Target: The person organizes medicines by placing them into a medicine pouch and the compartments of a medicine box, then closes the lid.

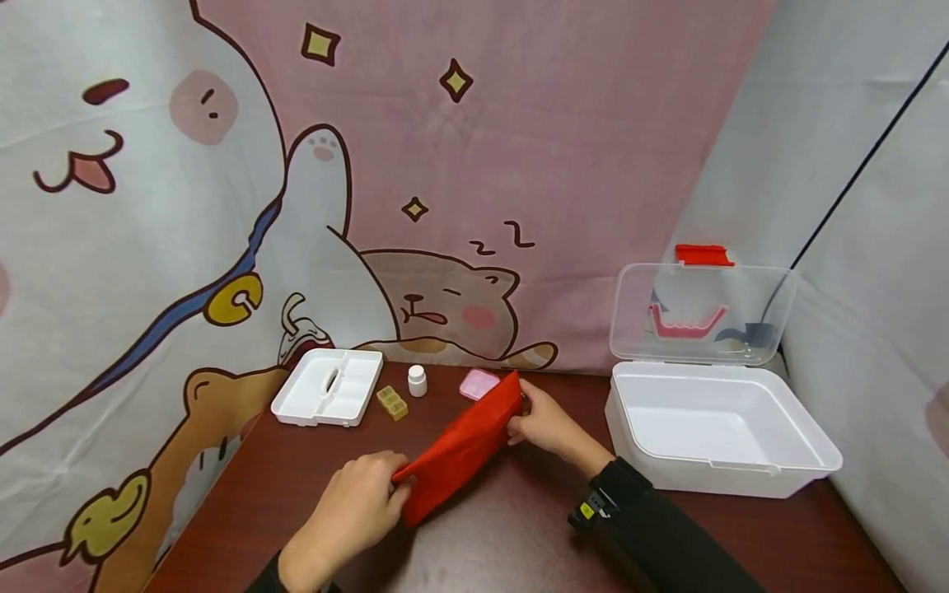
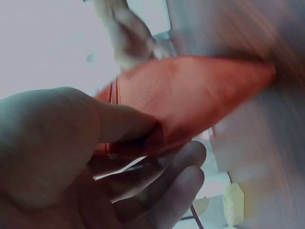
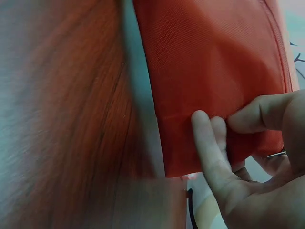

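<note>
A flat red zippered pouch [image 1: 461, 449] stands on edge between my two hands over the middle of the table. My left hand [image 1: 354, 506] pinches its near left end, the thumb on the side facing me, as the left wrist view shows with the zip [image 2: 114, 95] beside the thumb. At the far right end my right hand [image 1: 544, 420] grips a corner between thumb and fingers. In the right wrist view the pouch's woven cloth [image 3: 209, 62] fills the middle. Just behind the pouch lies a small pink case [image 1: 478, 384], partly covered by it.
At the back left are a white tray with compartments [image 1: 326, 387], a yellowish pill box [image 1: 392, 403] and a white bottle [image 1: 418, 380]. To the right stands a white box [image 1: 722, 428], its clear lid [image 1: 704, 313] raised, with a red latch [image 1: 703, 255]. A printed cloth hangs behind the table.
</note>
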The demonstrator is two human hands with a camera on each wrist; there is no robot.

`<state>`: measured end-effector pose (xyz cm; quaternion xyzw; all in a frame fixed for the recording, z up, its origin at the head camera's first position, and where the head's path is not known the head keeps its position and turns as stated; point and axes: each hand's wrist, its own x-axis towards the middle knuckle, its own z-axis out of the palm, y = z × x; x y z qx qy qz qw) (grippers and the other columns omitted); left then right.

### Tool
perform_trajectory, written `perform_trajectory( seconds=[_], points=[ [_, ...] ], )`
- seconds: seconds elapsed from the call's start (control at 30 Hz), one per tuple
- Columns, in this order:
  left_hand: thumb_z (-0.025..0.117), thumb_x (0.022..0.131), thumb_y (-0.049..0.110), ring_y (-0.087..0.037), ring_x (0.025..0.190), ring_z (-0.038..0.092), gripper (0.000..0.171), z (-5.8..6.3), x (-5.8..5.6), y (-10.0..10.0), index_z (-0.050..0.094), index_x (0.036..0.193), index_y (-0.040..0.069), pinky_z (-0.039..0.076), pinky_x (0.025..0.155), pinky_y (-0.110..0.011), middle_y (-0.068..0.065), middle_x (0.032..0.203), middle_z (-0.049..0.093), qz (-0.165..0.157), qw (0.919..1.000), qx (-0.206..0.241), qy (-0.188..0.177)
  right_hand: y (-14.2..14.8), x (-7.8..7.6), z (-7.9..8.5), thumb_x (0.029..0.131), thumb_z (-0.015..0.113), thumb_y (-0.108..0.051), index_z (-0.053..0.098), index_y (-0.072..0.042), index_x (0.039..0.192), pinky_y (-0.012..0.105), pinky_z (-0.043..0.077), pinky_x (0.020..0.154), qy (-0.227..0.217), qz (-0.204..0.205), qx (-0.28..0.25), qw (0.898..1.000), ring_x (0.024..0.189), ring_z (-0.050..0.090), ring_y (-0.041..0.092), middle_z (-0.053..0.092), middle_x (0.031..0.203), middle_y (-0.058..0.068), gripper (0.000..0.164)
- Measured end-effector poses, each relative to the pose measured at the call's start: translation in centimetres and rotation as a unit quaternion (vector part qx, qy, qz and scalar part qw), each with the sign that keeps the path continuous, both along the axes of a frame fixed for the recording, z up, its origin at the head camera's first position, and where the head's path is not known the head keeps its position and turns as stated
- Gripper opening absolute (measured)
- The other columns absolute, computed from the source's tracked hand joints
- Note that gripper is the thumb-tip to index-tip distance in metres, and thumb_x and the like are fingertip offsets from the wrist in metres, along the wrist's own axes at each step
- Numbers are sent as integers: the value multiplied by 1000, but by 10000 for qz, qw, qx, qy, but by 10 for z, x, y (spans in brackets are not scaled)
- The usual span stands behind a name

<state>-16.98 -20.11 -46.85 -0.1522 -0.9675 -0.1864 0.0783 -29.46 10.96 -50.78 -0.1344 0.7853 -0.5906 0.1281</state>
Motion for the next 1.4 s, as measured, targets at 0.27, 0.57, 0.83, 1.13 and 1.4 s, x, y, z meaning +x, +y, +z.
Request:
perform_trajectory(
  seconds=[0.27, 0.57, 0.83, 1.13, 1.4],
  points=[
    [86, 95, 45, -7, 87, 69, 42, -12, -25, -21, 73, 126, 21, 57, 78, -36, 8, 102, 77, 183, 9895, 925, -1096, 29, 28, -2, 94, 70, -2, 58, 4, 144, 47, 69, 77, -69, 283, 266, 9992, 81, 73, 25, 73, 101, 14, 52],
    [96, 81, 50, -17, 88, 65, 80, -31, -27, -16, 61, 137, 4, 54, 81, -38, -3, 100, 74, 375, 9791, 987, -1738, 48, 56, -1, 97, 85, -32, 71, -13, 134, 39, 57, 85, 302, 871, 1337, 9867, 97, 68, 19, 77, 112, 0, 44],
    [96, 84, 32, -12, 95, 69, 63, -23, -31, -4, 61, 133, 15, 55, 88, -37, 1, 109, 79, 15, 9752, 1630, -1496, 52, 80, 4, 103, 78, -38, 63, -17, 145, 32, 54, 105, 659, 626, 1260, 9879, 122, 68, 17, 76, 133, -2, 49],
    [91, 89, 30, -10, 88, 66, 60, 5, -39, 30, 56, 136, 19, 53, 81, -31, 8, 98, 73, -450, 9658, 2187, -1320, 72, 114, 35, 101, 80, -38, 62, -8, 139, 26, 58, 91, 351, -295, 861, 9952, 106, 72, 17, 79, 123, 4, 51],
    [84, 96, 25, -19, 111, 75, 76, 35, -50, 82, 46, 160, 9, 61, 100, -43, -7, 126, 78, -1285, 9467, 2573, -1452, 113, 129, 75, 104, 77, -32, 46, -13, 155, 31, 63, 88, 312, -1613, 276, 9860, 107, 74, 17, 69, 136, 15, 62]
  ],
)
